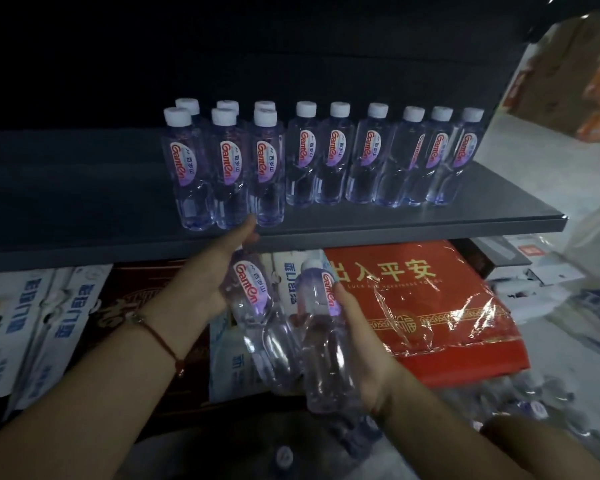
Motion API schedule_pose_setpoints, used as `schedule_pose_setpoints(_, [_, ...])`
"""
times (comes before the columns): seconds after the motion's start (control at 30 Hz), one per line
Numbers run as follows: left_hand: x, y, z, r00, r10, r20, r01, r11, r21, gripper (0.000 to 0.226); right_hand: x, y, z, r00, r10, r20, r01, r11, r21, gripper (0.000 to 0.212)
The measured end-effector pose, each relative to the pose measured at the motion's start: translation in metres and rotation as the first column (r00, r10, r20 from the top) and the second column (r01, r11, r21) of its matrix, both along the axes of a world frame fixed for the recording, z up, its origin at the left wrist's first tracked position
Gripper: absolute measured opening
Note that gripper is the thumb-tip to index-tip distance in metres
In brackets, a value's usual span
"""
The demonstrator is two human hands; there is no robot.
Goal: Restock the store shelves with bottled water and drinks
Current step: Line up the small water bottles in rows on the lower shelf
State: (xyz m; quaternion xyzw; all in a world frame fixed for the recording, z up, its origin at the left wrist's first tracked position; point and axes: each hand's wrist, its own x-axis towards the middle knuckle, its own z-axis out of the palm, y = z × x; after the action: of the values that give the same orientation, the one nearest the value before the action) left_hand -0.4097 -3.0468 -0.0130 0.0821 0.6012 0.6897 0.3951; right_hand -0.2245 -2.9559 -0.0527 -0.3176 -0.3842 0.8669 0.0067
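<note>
Below the flat shelf (361,225), hands grip ribbed clear bottles (326,341).

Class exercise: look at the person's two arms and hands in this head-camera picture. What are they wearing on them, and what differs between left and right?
Both forearms are bare, with no sleeves or gloves in view. The left hand has a thin dark red cord bracelet round its wrist, with a small pale bead or clasp on top. The right hand and its wrist carry nothing: no ring, watch or band shows.

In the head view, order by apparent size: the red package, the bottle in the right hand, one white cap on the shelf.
1. red package
2. bottle in the right hand, enlarged by nearness to the camera
3. white cap
</note>
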Motion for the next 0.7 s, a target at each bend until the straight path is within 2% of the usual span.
schedule_pose_setpoints(0.1, [-0.002, 0.000, -0.010, 0.994, 0.105, 0.039, -0.106, 0.994, 0.025, 0.068, -0.005, -0.015, 0.003, 0.996, 0.007, -0.094, -0.017, 0.995, -0.099, 0.077])
schedule_pose_setpoints(0.13, [0.000, 0.001, -0.012, 0.992, 0.122, 0.024, -0.122, 0.992, 0.034, 0.064, -0.007, -0.014, 0.000, 0.994, 0.001, -0.112, -0.015, 0.992, -0.127, 0.077])
schedule_pose_setpoints(0.23, [0.010, 0.006, -0.016, 0.979, 0.143, -0.145, -0.142, 0.990, 0.017, 0.041, -0.012, -0.011, -0.007, 0.994, -0.058, -0.094, 0.039, 0.982, -0.186, 0.063])
schedule_pose_setpoints(0.3, [0.023, 0.005, -0.021, 0.980, 0.067, -0.185, -0.069, 0.998, -0.008, 0.047, -0.014, -0.007, -0.008, 0.993, -0.054, -0.102, 0.033, 0.978, -0.204, 0.079])
schedule_pose_setpoints(0.37, [0.034, 0.000, -0.030, 0.974, -0.041, -0.224, 0.024, 0.997, -0.075, 0.069, -0.015, -0.001, -0.007, 0.980, 0.056, -0.190, -0.094, 0.977, -0.194, 0.095])
schedule_pose_setpoints(0.43, [0.038, -0.007, -0.037, 0.968, -0.064, -0.243, 0.038, 0.993, -0.112, 0.074, -0.016, 0.006, -0.010, 0.967, 0.165, -0.192, -0.188, 0.976, -0.108, 0.091])
schedule_pose_setpoints(0.5, [0.038, -0.013, -0.036, 0.957, -0.041, -0.286, 0.011, 0.994, -0.105, 0.067, -0.016, 0.011, -0.009, 0.974, 0.195, -0.115, -0.200, 0.979, -0.036, 0.076])
schedule_pose_setpoints(0.6, [0.027, -0.018, -0.032, 0.842, -0.116, -0.527, 0.022, 0.983, -0.182, 0.069, -0.016, 0.017, -0.001, 0.986, 0.149, -0.075, -0.132, 0.971, 0.198, 0.041])
schedule_pose_setpoints(0.63, [0.023, -0.020, -0.029, 0.801, -0.140, -0.582, 0.024, 0.979, -0.203, 0.072, -0.017, 0.021, 0.003, 0.992, 0.102, -0.075, -0.075, 0.952, 0.297, 0.040])
schedule_pose_setpoints(0.7, [0.014, -0.024, -0.024, 0.757, -0.155, -0.634, 0.023, 0.977, -0.211, 0.076, -0.022, 0.028, 0.016, 0.997, -0.027, -0.078, 0.060, 0.886, 0.459, 0.051])
